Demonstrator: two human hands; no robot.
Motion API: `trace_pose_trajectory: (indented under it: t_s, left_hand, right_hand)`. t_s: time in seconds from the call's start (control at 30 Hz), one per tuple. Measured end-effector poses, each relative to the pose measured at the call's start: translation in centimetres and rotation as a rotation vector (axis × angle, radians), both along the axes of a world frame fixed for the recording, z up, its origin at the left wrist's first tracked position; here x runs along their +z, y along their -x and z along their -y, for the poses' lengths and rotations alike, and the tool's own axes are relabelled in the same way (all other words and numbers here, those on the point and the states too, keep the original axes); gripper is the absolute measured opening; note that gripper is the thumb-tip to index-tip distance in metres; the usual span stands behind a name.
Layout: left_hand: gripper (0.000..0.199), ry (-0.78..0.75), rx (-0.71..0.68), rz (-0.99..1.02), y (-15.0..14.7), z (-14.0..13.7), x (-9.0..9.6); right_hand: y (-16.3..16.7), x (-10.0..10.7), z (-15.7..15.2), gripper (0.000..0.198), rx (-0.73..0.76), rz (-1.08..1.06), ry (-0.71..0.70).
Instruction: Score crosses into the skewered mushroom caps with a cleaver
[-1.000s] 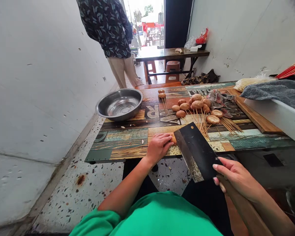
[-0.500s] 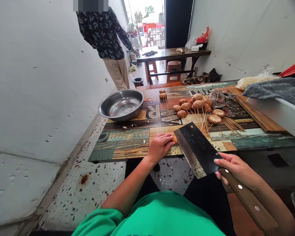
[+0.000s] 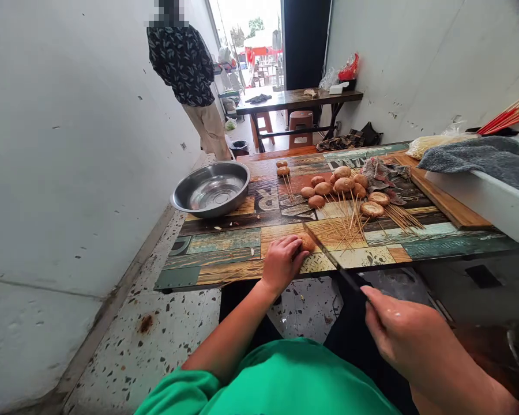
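Near the table's front edge, my left hand has its fingers closed on a brown mushroom, which shows past the fingertips. My right hand grips a cleaver by its handle, which the hand hides. The blade stands edge-on to me, with its tip end close to the mushroom's right side. Beyond it lies a heap of skewered mushrooms, their bamboo skewers spread toward me. Two of the mushrooms show pale undersides. Another small skewered group of mushrooms lies farther back.
A steel basin stands on the table's left side. At right are a wooden board, a white tub and a grey towel. A crumpled cloth lies behind the mushrooms. One person stands near the far table.
My right hand has turned the cleaver from showing its broad face to edge-on. My left hand stays on the mushroom. The other person has drawn their arm back from the far table.
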State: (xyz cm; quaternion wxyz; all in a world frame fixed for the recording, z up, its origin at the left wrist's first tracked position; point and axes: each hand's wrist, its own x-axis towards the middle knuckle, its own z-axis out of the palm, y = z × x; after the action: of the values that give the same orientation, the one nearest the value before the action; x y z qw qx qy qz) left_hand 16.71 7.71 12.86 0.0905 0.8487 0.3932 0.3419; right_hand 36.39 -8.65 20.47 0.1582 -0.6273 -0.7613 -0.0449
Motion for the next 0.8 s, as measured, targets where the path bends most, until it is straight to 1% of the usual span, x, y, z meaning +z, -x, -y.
trace_pose_trajectory:
  t_s: [0.07,0.13,0.23,0.43,0.63,0.8]
  left_hand:
    - [0.018,-0.022,0.052,-0.043,-0.3,0.4,0.0]
    - [0.013,-0.046,0.089,-0.079,-0.5,0.7,-0.1]
    - [0.011,-0.07,0.132,-0.104,-0.6,0.8,-0.4]
    - [0.017,-0.03,0.132,-0.125,-0.4,0.6,-0.9]
    - [0.029,0.029,0.095,-0.056,-0.3,0.5,-0.9]
    - [0.028,0.055,0.089,-0.031,-0.2,0.4,-1.0]
  right_hand:
    - [1.4,0.3,0.2,0.031,0.034,0.198,-0.073]
    - [2.5,0.9,0.2,0.034,0.041,0.348,-0.09]
    - [3.5,1.7,-0.1,0.039,0.043,0.464,-0.084]
    - [4.3,2.0,-0.3,0.039,0.045,0.502,-0.085]
    - [4.9,2.0,-0.2,0.04,0.027,0.515,-0.076]
    - [5.5,2.2,-0.1,0.04,0.002,0.518,-0.07]
